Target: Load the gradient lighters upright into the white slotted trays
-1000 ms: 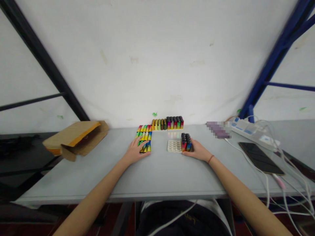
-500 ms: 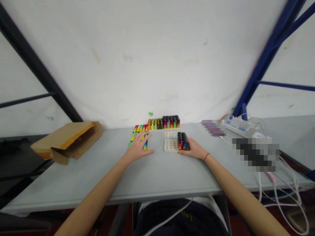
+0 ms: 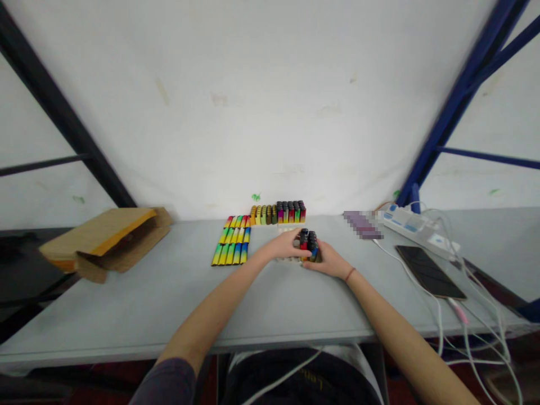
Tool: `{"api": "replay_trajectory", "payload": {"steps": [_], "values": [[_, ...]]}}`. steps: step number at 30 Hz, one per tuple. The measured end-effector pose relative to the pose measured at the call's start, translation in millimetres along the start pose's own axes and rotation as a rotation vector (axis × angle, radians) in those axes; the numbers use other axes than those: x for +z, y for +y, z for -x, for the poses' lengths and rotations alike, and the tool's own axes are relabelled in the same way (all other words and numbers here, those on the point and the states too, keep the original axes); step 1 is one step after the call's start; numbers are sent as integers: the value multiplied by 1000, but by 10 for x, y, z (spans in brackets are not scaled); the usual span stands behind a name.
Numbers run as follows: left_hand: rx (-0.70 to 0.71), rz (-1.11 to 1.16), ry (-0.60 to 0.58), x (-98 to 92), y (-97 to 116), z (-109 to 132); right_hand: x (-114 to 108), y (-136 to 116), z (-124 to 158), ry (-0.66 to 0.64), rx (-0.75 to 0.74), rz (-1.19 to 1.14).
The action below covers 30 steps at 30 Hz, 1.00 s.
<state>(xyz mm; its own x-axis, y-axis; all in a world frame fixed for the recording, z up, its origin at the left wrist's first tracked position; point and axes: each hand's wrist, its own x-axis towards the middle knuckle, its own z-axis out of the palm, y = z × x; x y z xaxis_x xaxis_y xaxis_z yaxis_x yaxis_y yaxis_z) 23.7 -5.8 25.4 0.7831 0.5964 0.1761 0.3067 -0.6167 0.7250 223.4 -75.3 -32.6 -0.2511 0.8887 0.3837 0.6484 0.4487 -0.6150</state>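
One grey table (image 3: 291,306) under right hand (image 3: 332,261), scuffed white wall (image 3: 270,129) behind.

Probably a workshop: grey bench (image 3: 118,304), blue metal frame (image 3: 457,107), scuffed wall (image 3: 253,135).

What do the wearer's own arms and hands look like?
Left hand: ungloved, nothing visible on the wrist; dark purplish sleeve higher up the arm. Right hand: ungloved, thin reddish band around the wrist; no sleeve in view.
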Motion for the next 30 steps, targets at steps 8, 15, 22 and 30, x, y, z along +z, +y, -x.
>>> {"api": "replay_trajectory", "payload": {"steps": [8,15,22,30], "values": [[-44,84,63,175,-161,33,7,22,-3,-13,12,43],[-107,147,78,261,-245,33,15,13,7,-16,26,72],[-116,207,238,359,-210,68,33,14,13,-5,20,126],[-212,193,293,458,-22,135,46,-48,41,-22,0,141]]}}
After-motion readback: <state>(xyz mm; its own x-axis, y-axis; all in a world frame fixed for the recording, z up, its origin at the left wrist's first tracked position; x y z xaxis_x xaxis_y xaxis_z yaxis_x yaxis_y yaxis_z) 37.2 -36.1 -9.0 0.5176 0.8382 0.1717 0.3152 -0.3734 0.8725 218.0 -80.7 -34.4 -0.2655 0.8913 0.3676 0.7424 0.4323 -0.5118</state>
